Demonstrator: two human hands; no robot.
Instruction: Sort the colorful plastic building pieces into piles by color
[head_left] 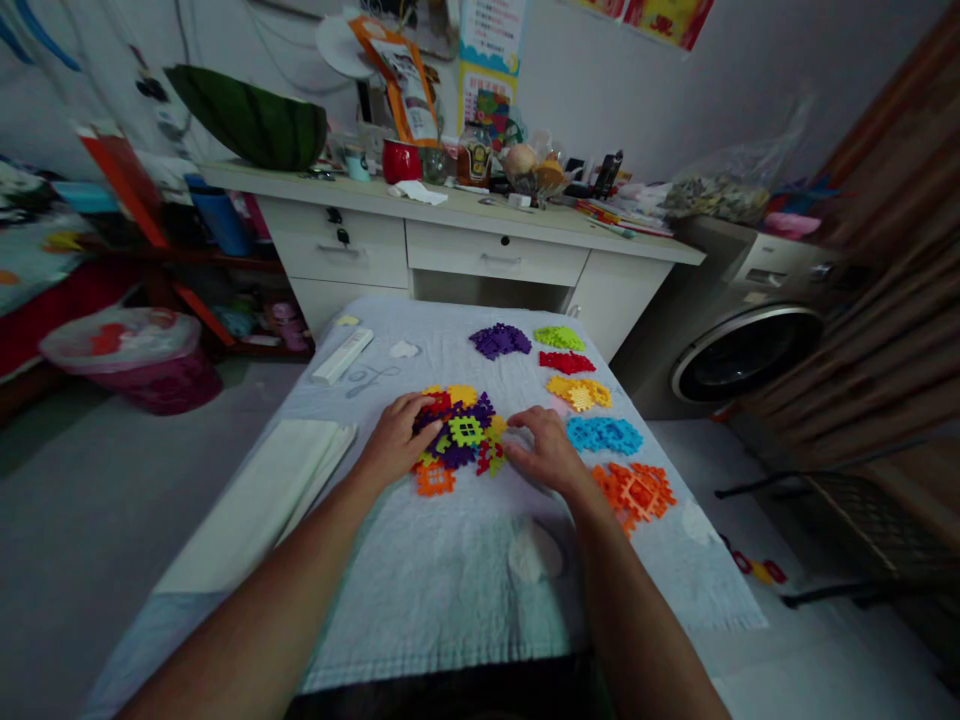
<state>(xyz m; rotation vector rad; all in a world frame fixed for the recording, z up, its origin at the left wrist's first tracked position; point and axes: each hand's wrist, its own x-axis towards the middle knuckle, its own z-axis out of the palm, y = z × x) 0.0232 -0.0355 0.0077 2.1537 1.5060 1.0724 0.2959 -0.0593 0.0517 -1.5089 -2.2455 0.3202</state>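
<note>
A mixed heap of coloured plastic interlocking tiles (465,432) lies in the middle of a table covered with a pale blue cloth (450,570). My left hand (394,440) rests on the heap's left side with fingers curled over the tiles. My right hand (546,452) lies at its right edge, fingers bent and touching the tiles. Sorted piles sit to the right: purple (500,340), lime green (559,338), red (566,362), yellow (579,392), blue (604,435) and orange (636,490).
A folded white cloth (262,500) lies at the table's left; a white remote (343,356) and scissors (373,378) lie at the far left. Behind stand a cluttered white desk (450,235), half a watermelon (251,122), a washing machine (742,340) and a pink bin (135,355).
</note>
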